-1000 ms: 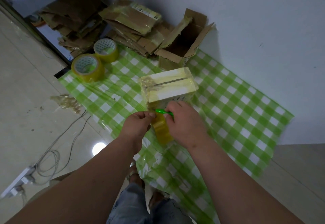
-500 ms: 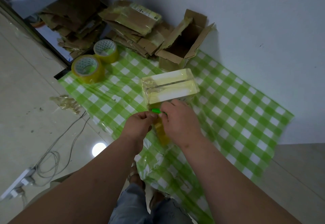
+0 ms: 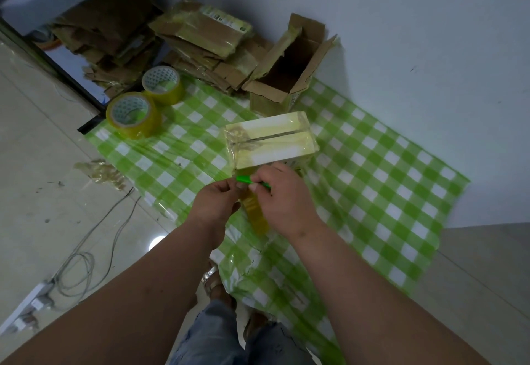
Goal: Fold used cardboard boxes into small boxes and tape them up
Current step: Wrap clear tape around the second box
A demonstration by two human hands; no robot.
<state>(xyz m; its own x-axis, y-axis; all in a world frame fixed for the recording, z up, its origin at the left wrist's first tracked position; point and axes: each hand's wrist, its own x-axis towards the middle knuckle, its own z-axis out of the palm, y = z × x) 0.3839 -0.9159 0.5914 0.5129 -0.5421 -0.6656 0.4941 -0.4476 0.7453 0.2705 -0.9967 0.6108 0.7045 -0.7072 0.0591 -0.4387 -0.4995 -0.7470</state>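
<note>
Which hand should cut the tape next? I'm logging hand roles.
Probably the right hand: it already grips the green cutter at the tape strip below the taped box, while the left hand pinches the strip.

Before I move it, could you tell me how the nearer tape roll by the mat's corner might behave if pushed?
The nearer tape roll lies flat on its side, so it would probably slide, not roll. The glossy checked mat may let it slip easily. It looks thick, likely fairly heavy.
</note>
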